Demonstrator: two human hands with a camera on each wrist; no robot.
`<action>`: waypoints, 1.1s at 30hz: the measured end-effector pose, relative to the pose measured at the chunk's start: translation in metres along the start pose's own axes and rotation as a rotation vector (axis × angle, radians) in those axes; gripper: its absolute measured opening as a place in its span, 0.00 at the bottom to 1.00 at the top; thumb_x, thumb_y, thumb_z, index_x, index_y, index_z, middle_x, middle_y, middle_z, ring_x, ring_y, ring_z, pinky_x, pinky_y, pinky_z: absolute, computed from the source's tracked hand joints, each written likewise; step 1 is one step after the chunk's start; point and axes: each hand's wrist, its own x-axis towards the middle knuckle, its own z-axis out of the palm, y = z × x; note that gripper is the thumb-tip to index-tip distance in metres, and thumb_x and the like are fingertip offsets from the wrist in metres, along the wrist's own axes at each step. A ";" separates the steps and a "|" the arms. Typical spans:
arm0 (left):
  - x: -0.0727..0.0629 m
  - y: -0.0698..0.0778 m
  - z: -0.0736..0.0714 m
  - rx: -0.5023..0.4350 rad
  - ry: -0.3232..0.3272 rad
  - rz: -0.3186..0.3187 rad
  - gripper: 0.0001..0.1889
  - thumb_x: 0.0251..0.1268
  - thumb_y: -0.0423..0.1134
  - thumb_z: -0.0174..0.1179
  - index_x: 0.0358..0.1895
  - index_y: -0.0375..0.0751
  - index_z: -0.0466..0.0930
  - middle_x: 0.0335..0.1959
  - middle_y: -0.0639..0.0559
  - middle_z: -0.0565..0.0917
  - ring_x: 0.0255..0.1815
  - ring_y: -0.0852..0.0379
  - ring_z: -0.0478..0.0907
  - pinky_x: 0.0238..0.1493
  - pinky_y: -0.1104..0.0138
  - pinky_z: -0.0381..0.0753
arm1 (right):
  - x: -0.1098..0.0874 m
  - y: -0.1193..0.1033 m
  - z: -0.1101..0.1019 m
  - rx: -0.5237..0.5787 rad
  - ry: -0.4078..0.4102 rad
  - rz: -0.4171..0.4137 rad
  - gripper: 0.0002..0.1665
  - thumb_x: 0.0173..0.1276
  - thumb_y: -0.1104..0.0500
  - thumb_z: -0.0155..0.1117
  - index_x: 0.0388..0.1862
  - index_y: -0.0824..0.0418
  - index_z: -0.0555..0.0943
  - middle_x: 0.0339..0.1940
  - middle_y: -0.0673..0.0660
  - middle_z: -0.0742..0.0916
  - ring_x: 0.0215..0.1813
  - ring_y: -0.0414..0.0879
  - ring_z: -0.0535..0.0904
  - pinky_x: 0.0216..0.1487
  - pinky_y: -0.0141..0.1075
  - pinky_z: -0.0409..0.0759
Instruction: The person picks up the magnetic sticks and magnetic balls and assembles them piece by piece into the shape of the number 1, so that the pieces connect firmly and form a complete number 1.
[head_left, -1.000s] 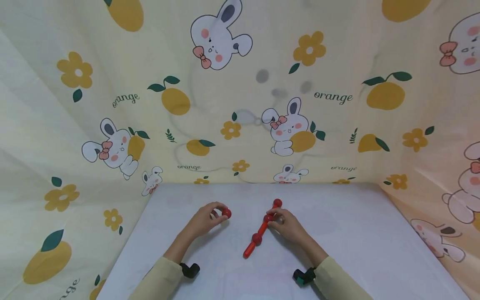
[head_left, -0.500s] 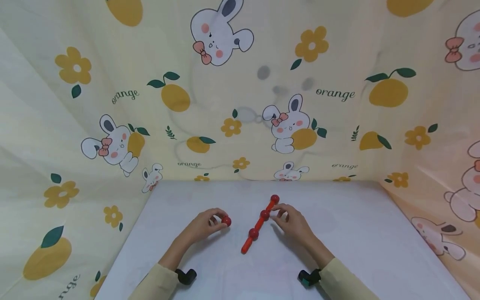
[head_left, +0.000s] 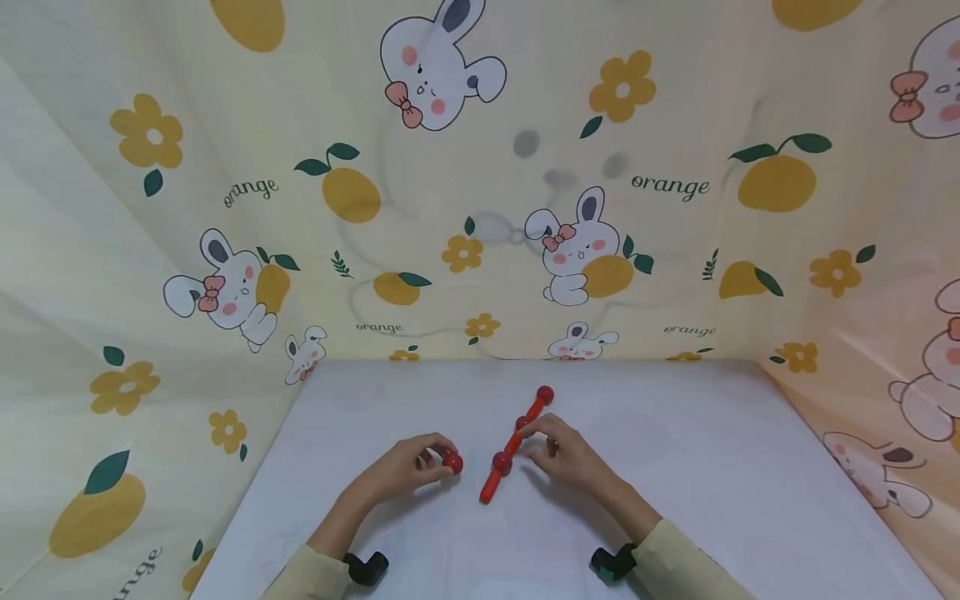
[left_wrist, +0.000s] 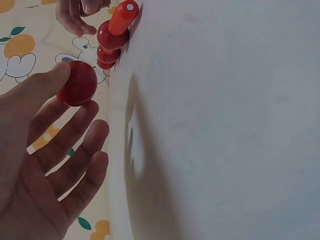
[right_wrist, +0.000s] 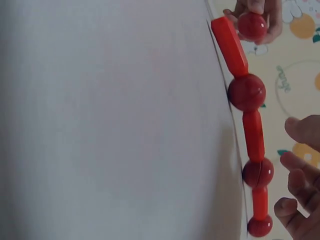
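Note:
A chain of three red rods [right_wrist: 253, 135] and three red balls [right_wrist: 247, 93] lies slanted on the white table, one bare rod end [head_left: 487, 492] pointing toward the person. To its left my left hand [head_left: 408, 467] pinches a loose red ball [left_wrist: 79, 84] between thumb and fingertips, the other fingers spread. On the chain's right side is my right hand [head_left: 573, 458], its index finger overlapping the middle of the chain in the head view. From the right wrist, its thumb and fingers [right_wrist: 299, 182] are parted, with a gap between them and the chain.
The white tabletop [head_left: 697, 467] stretches around both hands. A cloth [head_left: 450, 167] printed with rabbits and oranges hangs behind and along the sides. Each wrist wears a small black camera [head_left: 366, 569].
My right hand has let go of the chain's middle ball and come nearer the person along the chain. The chain sits slightly farther left. My left hand has lowered toward the person with its ball.

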 end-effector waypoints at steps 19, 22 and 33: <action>-0.011 0.001 0.012 -0.019 -0.051 -0.018 0.18 0.71 0.47 0.74 0.60 0.55 0.83 0.48 0.62 0.85 0.44 0.59 0.79 0.44 0.68 0.80 | 0.007 -0.020 0.017 0.010 -0.264 -0.021 0.24 0.72 0.59 0.76 0.66 0.51 0.85 0.65 0.43 0.83 0.68 0.45 0.78 0.71 0.50 0.79; -0.012 0.002 0.013 -0.024 -0.059 -0.010 0.18 0.71 0.47 0.74 0.59 0.55 0.83 0.48 0.62 0.85 0.45 0.58 0.80 0.45 0.68 0.80 | 0.008 -0.022 0.021 0.000 -0.285 -0.032 0.26 0.72 0.60 0.77 0.67 0.51 0.84 0.65 0.43 0.84 0.68 0.44 0.79 0.71 0.47 0.79; -0.012 0.005 0.017 -0.033 -0.076 0.015 0.16 0.72 0.45 0.73 0.59 0.56 0.83 0.50 0.63 0.85 0.46 0.60 0.80 0.47 0.67 0.81 | 0.013 -0.023 0.027 -0.076 -0.363 -0.022 0.24 0.72 0.58 0.77 0.65 0.45 0.86 0.63 0.42 0.83 0.64 0.41 0.79 0.68 0.44 0.81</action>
